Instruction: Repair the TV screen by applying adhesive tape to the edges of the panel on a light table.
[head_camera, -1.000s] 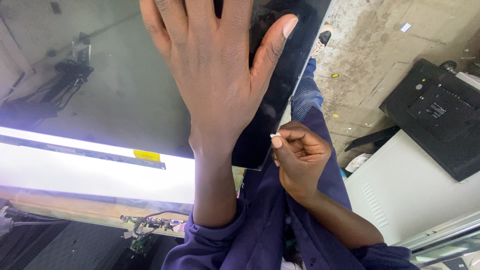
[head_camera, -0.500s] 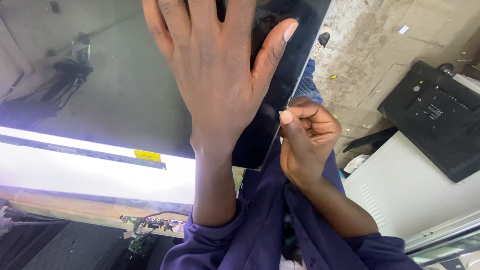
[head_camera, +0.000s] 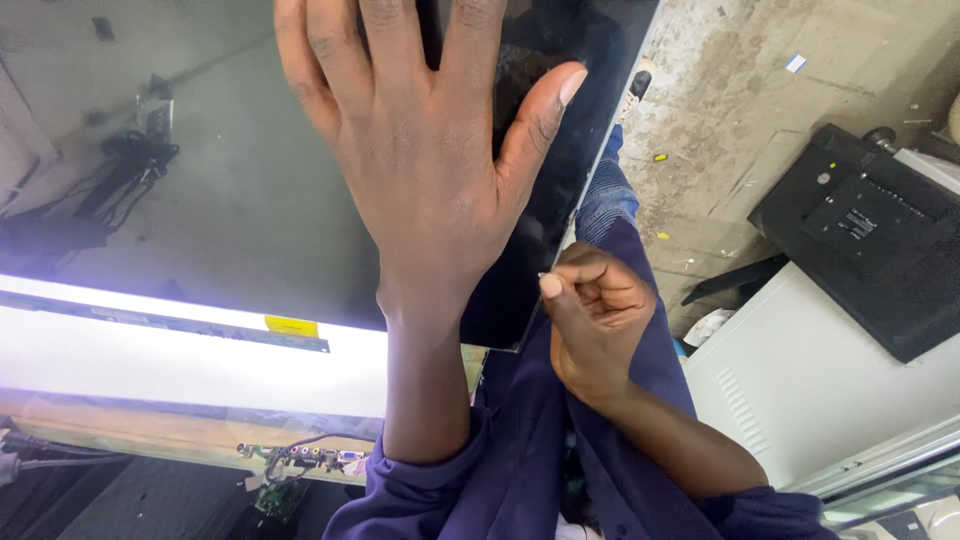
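My left hand (head_camera: 430, 170) lies flat with its fingers spread on a large dark glossy screen panel (head_camera: 230, 190), near the panel's right edge. My right hand (head_camera: 598, 315) is curled into a fist just beside the panel's lower right corner. Its thumb tip touches the panel's edge, and I see nothing held in its fingers. Both arms are in purple sleeves that come up from the bottom of the view.
Below the panel, a white lit backlight sheet (head_camera: 150, 365) glows, with a yellow sticker (head_camera: 290, 326) on its edge. A circuit board with connectors (head_camera: 300, 458) hangs under it. At the right, a black monitor back (head_camera: 860, 235) rests on a white casing (head_camera: 800, 390). Beyond them is dusty concrete floor (head_camera: 720, 90).
My right hand slid up along the panel's right edge, then came back down to the lower corner. My left hand stayed pressed flat.
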